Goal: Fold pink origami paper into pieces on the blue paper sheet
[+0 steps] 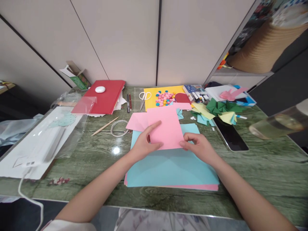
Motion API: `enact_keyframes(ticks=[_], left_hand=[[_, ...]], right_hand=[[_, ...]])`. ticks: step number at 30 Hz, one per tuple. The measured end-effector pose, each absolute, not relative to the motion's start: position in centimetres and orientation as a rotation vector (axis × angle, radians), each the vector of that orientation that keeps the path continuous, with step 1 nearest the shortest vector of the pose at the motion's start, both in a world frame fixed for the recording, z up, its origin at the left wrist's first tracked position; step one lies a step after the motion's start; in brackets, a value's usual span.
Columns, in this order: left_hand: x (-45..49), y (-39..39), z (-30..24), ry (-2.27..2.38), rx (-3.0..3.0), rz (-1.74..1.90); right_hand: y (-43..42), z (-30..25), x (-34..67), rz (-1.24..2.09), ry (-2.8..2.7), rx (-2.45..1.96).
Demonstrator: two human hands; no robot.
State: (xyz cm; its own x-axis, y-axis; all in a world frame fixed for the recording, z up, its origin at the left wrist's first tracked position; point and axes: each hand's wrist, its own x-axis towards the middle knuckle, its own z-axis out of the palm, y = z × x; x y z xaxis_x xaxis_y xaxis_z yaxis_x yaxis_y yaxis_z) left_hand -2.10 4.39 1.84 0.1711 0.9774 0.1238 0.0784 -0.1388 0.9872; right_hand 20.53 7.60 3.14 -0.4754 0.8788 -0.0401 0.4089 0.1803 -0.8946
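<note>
Head view is showing my left hand [141, 146] and my right hand [201, 146] holding a pink sheet [167, 128] between them. On the left, my thumb and forefinger are spreading wide apart across the sheet's face near its left edge; whatever the other fingers are doing is hidden. On the right, my thumb and fingertips are closing together, pinching the lower right corner.

Beneath my fingers a light blue sheet [168, 170] is lying on top of a stack, with pink edges peeking out below. Just beyond my left forefinger, a folded pink piece [137, 121] is sticking out from behind the sheet I'm holding. To the left of those fingers a tape roll [112, 129] is lying near a pointed wooden stick [104, 126]. Farther beyond them, white-handled scissors [142, 104] are resting beside a yellow sheet [149, 96] that is carrying small coloured balls [165, 97]. Right of my right fingers a dark-screened phone [231, 134] is lying on the green table [269, 170], and folded green paper [218, 107] is sitting just past the phone.
</note>
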Motion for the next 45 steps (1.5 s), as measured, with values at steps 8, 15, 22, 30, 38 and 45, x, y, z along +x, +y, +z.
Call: enact_keyframes(ticks=[8, 15, 22, 30, 38, 45], left_hand=[[-2.15, 4.39, 2.07, 1.090, 1.456, 1.144], [-2.19, 4.48, 1.78, 1.135, 1.430, 1.153], [-2.20, 4.45, 1.80, 1.135, 1.428, 1.153], [-2.32, 4.42, 1.84, 1.091, 1.497, 1.108], [-2.14, 4.19, 1.97, 1.108, 1.513, 1.096], [-1.97, 3.96, 1.93, 1.085, 1.544, 1.041]], right_hand=[[7.69, 3.10, 20.50, 1.227, -1.973, -1.199], [7.55, 2.93, 20.51, 1.126, -2.076, -1.186], [7.77, 3.11, 20.93, 1.367, -2.090, -1.027], [7.82, 3.15, 20.61, 1.343, -1.839, -1.097], [7.38, 3.29, 20.55, 1.218, -1.796, -1.147], [7.36, 3.48, 20.66, 1.257, -1.720, -1.131]])
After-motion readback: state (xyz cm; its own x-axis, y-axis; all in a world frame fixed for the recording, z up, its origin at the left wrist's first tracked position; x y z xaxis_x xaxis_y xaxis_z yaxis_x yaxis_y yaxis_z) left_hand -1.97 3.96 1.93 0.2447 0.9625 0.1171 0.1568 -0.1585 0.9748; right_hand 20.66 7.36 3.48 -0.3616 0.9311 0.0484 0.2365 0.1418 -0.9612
